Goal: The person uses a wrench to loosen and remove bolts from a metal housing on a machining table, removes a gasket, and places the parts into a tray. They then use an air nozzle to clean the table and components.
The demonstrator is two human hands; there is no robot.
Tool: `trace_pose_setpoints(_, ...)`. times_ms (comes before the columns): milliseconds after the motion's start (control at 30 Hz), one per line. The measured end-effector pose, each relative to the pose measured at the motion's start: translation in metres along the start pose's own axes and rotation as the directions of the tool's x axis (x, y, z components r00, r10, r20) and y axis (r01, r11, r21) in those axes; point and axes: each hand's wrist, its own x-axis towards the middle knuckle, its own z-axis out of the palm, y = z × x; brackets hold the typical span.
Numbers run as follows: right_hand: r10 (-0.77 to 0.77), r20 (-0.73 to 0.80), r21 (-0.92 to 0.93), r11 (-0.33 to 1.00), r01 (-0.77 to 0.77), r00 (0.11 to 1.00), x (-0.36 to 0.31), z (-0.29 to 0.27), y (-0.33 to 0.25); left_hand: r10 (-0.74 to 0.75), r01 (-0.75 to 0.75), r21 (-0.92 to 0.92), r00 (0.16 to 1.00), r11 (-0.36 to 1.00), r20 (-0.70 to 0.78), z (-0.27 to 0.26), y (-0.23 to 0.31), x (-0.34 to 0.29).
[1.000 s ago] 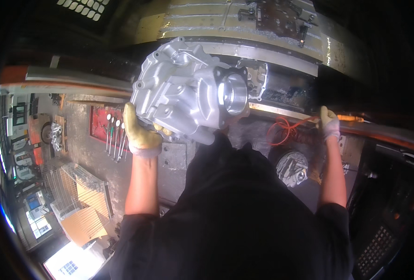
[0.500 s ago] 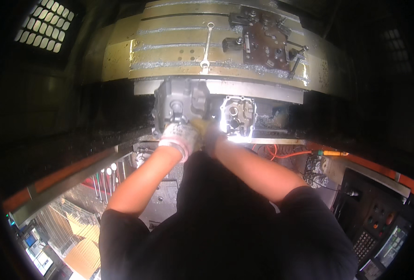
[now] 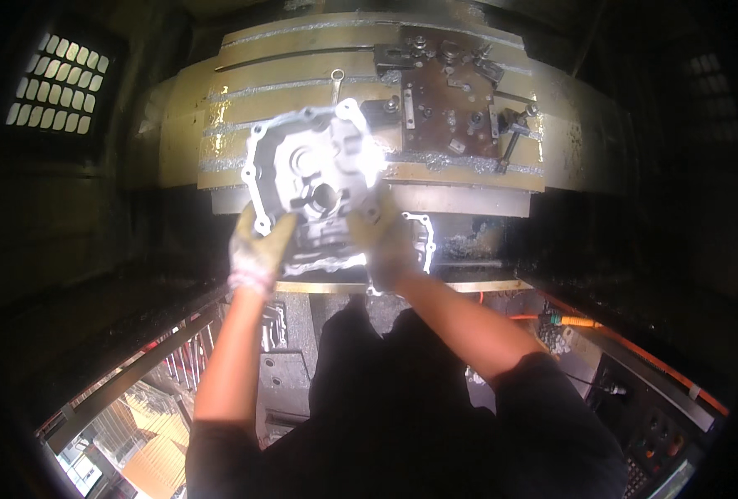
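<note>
A large cast metal housing [image 3: 302, 158] is held up in front of the machine table, its bright, bolt-holed rim and hollow inside in view. My left hand [image 3: 256, 249], in a pale work glove, grips its lower left edge with the thumb toward the inside. On its lower right edge is my right hand [image 3: 385, 241], also gloved and somewhat blurred, closed on the housing. Below and behind that hand lies a second housing [image 3: 427, 237], partly hidden. Beyond the held housing, a combination wrench [image 3: 336, 83] rests on the table, its lower part covered from sight.
The slotted machine table [image 3: 244, 96] carries metal chips in its grooves. A brown fixture plate [image 3: 444, 112] with clamps [image 3: 514, 137] stands at its right. A control panel [image 3: 656, 432] is at the lower right, near an orange air hose [image 3: 577, 321]. Hand tools [image 3: 187, 359] hang lower left.
The housing has been lifted and turned, from its dark outer side showing to its bright hollow side. My hands have spread apart to its two sides. It now covers part of the wrench.
</note>
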Motion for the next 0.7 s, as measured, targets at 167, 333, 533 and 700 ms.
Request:
trace_pose_setpoints(167, -0.272, -0.225, -0.274, 0.939, 0.207, 0.936, 0.067, -0.105, -0.032, 0.149, -0.146, 0.062, 0.988, 0.987, -0.040, 0.113, 0.067, 0.064)
trace_pose_setpoints(333, -0.456, -0.417, -0.422, 0.863, 0.277, 0.786, 0.127, -0.195, -0.064, 0.264, -0.261, -0.052, 0.962, 0.964, 0.071, 0.212, 0.157, 0.122)
trace_pose_setpoints(533, -0.553, -0.425, -0.530, 0.794, 0.298, 0.716, 0.231, -0.259, -0.035, 0.318, -0.290, 0.344, 0.948, 0.893, -0.025, 0.298, 0.146, 0.207)
trace_pose_setpoints(700, -0.500, -0.467, -0.583, 0.794, 0.171, 0.730, 0.255, -0.265, -0.035, 0.298, -0.285, 0.316, 0.954, 0.905, 0.007, 0.302, 0.163, 0.203)
